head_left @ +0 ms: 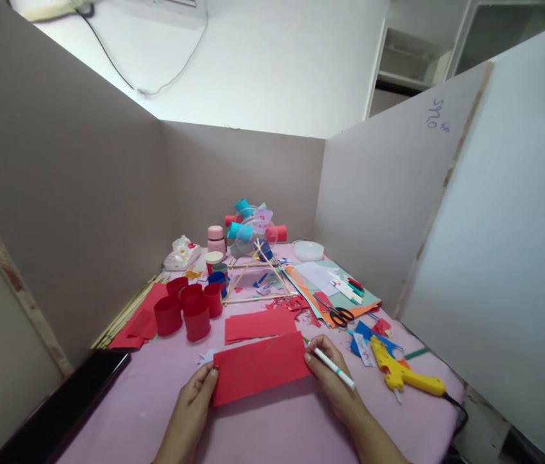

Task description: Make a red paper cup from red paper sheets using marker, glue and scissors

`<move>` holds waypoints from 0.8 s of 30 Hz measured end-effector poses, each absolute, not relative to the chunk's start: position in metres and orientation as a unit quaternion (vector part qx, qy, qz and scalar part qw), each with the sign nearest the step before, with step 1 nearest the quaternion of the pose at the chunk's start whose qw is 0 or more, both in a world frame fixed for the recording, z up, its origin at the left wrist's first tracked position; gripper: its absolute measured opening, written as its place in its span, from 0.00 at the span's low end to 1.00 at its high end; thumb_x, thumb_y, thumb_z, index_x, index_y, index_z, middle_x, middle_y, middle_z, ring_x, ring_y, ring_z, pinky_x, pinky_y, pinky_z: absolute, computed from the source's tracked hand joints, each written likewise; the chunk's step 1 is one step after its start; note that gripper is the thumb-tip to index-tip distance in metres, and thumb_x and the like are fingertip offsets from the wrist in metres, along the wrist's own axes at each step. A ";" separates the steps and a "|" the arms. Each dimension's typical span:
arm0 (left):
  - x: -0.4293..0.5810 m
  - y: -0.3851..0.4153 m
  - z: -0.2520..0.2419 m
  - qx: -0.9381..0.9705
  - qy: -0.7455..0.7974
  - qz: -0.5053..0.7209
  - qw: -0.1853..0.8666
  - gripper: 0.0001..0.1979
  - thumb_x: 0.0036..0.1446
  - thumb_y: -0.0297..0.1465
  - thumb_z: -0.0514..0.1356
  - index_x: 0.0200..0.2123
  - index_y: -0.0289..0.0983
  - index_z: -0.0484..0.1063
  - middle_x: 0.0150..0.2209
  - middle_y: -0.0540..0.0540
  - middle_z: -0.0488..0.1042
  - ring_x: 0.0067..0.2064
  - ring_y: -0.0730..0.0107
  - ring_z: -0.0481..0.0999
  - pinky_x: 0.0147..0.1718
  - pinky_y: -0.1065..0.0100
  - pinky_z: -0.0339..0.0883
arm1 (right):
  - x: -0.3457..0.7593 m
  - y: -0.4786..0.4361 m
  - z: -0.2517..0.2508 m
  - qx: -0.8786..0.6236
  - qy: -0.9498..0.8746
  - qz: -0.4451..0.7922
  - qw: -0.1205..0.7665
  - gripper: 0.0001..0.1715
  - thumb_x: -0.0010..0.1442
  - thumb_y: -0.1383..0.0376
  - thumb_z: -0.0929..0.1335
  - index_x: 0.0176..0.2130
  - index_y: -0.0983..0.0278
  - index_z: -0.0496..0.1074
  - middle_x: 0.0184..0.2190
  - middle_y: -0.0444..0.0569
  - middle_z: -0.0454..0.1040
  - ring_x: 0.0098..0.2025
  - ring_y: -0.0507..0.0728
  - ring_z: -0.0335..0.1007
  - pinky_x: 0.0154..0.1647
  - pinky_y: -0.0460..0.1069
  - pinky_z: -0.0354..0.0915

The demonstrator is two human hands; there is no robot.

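Between my two hands a rectangular red paper sheet [260, 368] is held up, slightly tilted, with faint curved lines drawn on it. My left hand [194, 396] pinches its left edge between thumb and fingers. At the right edge my right hand [326, 374] grips the sheet, and a white marker with a green band [334, 367] also rests in that hand. Just behind the sheet lie more red paper strips [259, 323] on the pink tablecloth. A small pale paper scrap [206, 357] sits near my left fingertips.
Red paper cups [197, 321] stand left, beside wooden sticks [127, 314]. A stick frame [256, 277] and a wheel with coloured cups [256, 229] stand behind. Right are black-handled scissors [340, 315], several markers [347, 288] and a yellow glue gun [401, 372]. Grey partitions [243, 161] enclose the table.
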State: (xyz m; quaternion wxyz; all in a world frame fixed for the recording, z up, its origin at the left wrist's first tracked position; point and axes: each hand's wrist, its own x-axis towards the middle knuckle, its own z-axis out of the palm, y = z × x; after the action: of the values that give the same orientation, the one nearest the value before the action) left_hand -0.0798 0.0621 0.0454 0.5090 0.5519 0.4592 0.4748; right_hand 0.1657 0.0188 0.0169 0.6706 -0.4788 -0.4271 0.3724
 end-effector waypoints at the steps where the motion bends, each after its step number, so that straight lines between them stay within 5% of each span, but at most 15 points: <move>1: -0.080 0.062 0.046 0.550 0.463 0.476 0.507 0.14 0.49 0.43 0.63 0.34 0.40 0.76 0.41 0.46 0.79 0.52 0.51 0.71 0.52 0.60 0.64 | 0.166 0.019 0.017 -0.476 -0.427 0.374 0.671 0.09 0.50 0.64 0.70 0.31 0.60 0.63 0.23 0.37 0.60 0.24 0.51 0.53 0.25 0.45 0.51; 11: -0.079 0.064 0.043 0.526 0.475 0.489 0.508 0.17 0.45 0.45 0.65 0.34 0.39 0.76 0.41 0.46 0.80 0.53 0.52 0.70 0.50 0.63 0.65 | 0.165 0.017 0.022 -0.475 -0.423 0.377 0.673 0.10 0.47 0.64 0.70 0.29 0.61 0.63 0.23 0.39 0.64 0.24 0.52 0.58 0.26 0.45 0.54; 18: -0.080 0.067 0.036 0.518 0.439 0.501 0.536 0.20 0.49 0.47 0.62 0.37 0.36 0.74 0.42 0.45 0.79 0.46 0.56 0.74 0.40 0.67 0.69 | 0.166 0.016 0.020 -0.480 -0.437 0.369 0.665 0.09 0.47 0.66 0.70 0.28 0.60 0.64 0.24 0.39 0.63 0.25 0.52 0.57 0.26 0.46 0.55; 24: -0.082 0.067 0.030 0.519 0.423 0.510 0.540 0.20 0.52 0.46 0.61 0.38 0.35 0.74 0.40 0.44 0.79 0.44 0.57 0.75 0.41 0.65 0.68 | 0.167 0.014 0.015 -0.483 -0.458 0.372 0.647 0.08 0.49 0.65 0.69 0.29 0.61 0.64 0.24 0.39 0.61 0.27 0.52 0.56 0.28 0.46 0.54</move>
State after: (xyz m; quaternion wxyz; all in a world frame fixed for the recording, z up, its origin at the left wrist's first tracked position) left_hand -0.0816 0.0672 0.0302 0.5398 0.5195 0.4226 0.5101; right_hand 0.1669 0.0143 0.0151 0.6467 -0.4833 -0.4579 0.3723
